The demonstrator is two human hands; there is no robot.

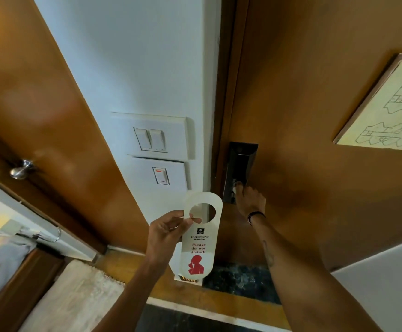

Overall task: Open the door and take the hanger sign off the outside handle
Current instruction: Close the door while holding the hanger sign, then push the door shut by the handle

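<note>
My left hand (pixel 165 232) holds a white "Please do not disturb" hanger sign (pixel 200 243) by its upper edge, next to the round hole. The sign hangs upright in front of the white wall, its red figure at the bottom. My right hand (pixel 250 201) is closed on the handle at the bottom of the black lock plate (pixel 240 166) on the brown wooden door (pixel 315 116). The door sits against its frame, with no gap visible at the edge. The handle itself is mostly hidden under my fingers.
White switch panels (pixel 156 149) sit on the wall strip left of the door frame. A second brown door with a metal knob (pixel 22 168) is at the left. A framed floor plan (pixel 386 109) hangs on the main door. A pale mat (pixel 75 295) lies on the floor.
</note>
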